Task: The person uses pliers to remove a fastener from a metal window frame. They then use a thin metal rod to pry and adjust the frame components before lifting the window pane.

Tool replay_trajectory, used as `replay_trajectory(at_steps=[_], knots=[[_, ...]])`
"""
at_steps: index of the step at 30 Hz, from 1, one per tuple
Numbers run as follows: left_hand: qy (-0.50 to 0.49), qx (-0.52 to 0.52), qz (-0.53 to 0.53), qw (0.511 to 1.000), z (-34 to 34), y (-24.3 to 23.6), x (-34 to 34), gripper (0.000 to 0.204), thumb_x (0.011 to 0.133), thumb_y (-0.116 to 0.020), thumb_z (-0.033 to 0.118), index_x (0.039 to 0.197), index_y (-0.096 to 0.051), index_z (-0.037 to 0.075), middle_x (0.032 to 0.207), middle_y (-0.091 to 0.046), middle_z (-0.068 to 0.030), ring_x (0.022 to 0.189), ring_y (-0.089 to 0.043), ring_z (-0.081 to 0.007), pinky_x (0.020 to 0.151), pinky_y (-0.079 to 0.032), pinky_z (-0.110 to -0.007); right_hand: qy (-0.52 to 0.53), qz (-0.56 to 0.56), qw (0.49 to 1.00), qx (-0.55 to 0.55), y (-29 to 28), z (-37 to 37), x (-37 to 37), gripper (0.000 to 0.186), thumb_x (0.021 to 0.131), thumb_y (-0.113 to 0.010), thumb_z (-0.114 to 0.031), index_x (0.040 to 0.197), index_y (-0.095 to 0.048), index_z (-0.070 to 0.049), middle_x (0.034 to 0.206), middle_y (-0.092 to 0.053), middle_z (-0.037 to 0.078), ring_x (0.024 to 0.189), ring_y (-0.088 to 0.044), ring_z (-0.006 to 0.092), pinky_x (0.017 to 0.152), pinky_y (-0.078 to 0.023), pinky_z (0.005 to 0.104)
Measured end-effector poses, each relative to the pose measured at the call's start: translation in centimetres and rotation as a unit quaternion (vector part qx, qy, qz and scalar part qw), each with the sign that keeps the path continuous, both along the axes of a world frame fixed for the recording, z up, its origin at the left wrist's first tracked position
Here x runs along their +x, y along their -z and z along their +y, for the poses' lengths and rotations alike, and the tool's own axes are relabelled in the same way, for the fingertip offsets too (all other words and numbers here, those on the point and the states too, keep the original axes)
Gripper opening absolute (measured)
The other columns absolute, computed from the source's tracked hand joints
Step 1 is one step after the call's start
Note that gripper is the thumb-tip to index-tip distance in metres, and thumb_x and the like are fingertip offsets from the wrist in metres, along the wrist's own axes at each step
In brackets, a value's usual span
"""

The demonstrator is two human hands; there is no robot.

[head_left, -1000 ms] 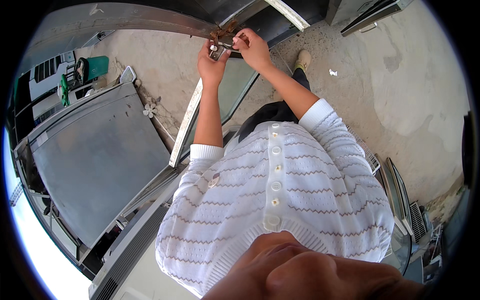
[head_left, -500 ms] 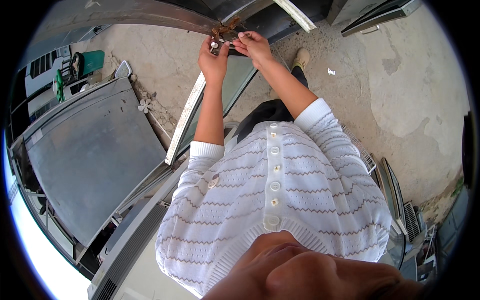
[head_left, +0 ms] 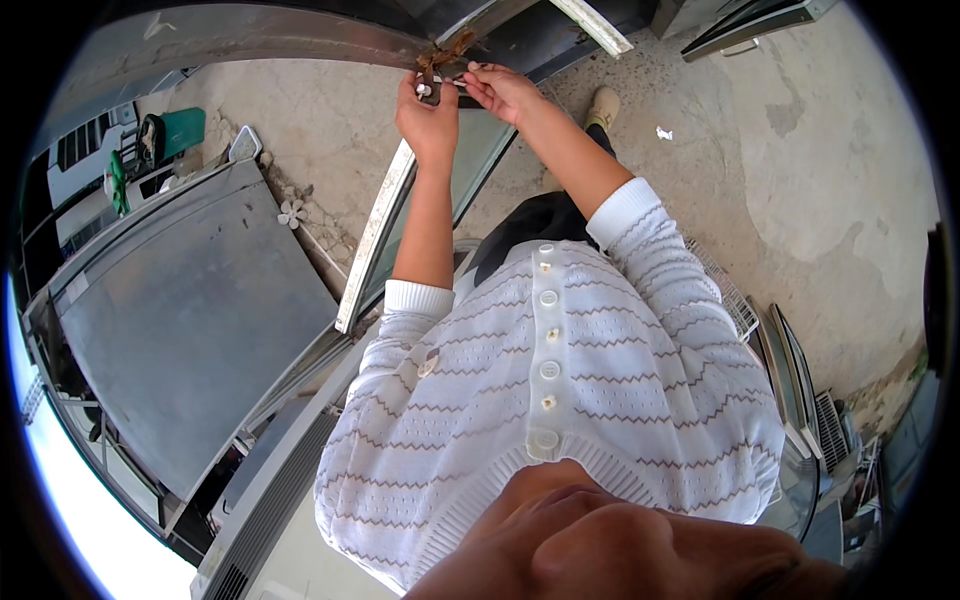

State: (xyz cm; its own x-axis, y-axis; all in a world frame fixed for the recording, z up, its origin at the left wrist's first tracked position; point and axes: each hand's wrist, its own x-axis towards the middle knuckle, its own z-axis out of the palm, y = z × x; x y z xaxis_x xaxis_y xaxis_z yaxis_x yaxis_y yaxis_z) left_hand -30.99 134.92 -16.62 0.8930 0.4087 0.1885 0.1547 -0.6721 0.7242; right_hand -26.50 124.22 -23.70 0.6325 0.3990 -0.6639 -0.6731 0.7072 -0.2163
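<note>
At the top middle, both my hands are raised to a rusty hinge-like fitting (head_left: 447,55) on a dark metal frame (head_left: 300,35). My left hand (head_left: 428,118) is bent round the underside of the fitting, thumb and fingers closed in. A small white knob-like part (head_left: 424,90) shows between them. The fingers of my right hand (head_left: 503,93) are pinched together close to the left thumb, by a thin light piece too small to name. Below the hands stands a glass door (head_left: 468,165) with a pale edge strip (head_left: 380,225).
A large grey metal panel (head_left: 200,320) lies at the left, with a green bin-like object (head_left: 183,132) beyond it. A small white fan blade (head_left: 291,214) is on the concrete floor (head_left: 840,180). Wire racks (head_left: 722,288) and glass-panelled doors (head_left: 790,375) stand at my right.
The view has shifted slightly. My right fingers have changed their bend a little beside the fitting, and my left hand keeps its place under it.
</note>
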Motion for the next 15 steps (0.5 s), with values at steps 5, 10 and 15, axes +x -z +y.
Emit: replay_trajectory(at_steps=[5, 10, 15], knots=[[-0.013, 0.008, -0.009, 1.000, -0.1, 0.3, 0.4, 0.044, 0.075, -0.072, 0.019, 0.108, -0.056, -0.005, 0.091, -0.065, -0.0109, 0.078, -0.060, -0.0172, 0.071, -0.048, -0.029, 0.016, 0.004, 0.999, -0.029, -0.4, 0.0, 0.2, 0.016, 0.084, -0.066, -0.005, 0.083, -0.050, -0.008, 0.088, -0.064, 0.005, 0.081, -0.066, 0.0157, 0.068, -0.058, 0.0288], [-0.013, -0.009, 0.008, 1.000, 0.0, -0.1, 0.5, 0.043, 0.075, -0.072, 0.018, 0.108, -0.056, -0.005, 0.088, -0.064, -0.0096, 0.076, -0.059, -0.0164, 0.071, -0.047, -0.029, 0.044, -0.030, 0.997, -0.062, -1.5, 0.0, -0.3, 0.018, 0.084, -0.065, -0.006, 0.081, -0.048, -0.007, 0.090, -0.065, 0.007, 0.084, -0.066, 0.0181, 0.069, -0.058, 0.0290], [-0.003, -0.013, 0.001, 1.000, 0.0, -0.5, 0.6, 0.044, 0.073, -0.071, 0.014, 0.111, -0.055, -0.003, 0.089, -0.064, -0.0131, 0.077, -0.062, -0.0243, 0.071, -0.048, -0.033, 0.054, -0.073, 0.989, -0.119, -2.8, 0.1, -0.8, 0.016, 0.085, -0.065, -0.007, 0.078, -0.051, -0.005, 0.085, -0.065, 0.008, 0.077, -0.067, 0.0185, 0.066, -0.058, 0.0272]])
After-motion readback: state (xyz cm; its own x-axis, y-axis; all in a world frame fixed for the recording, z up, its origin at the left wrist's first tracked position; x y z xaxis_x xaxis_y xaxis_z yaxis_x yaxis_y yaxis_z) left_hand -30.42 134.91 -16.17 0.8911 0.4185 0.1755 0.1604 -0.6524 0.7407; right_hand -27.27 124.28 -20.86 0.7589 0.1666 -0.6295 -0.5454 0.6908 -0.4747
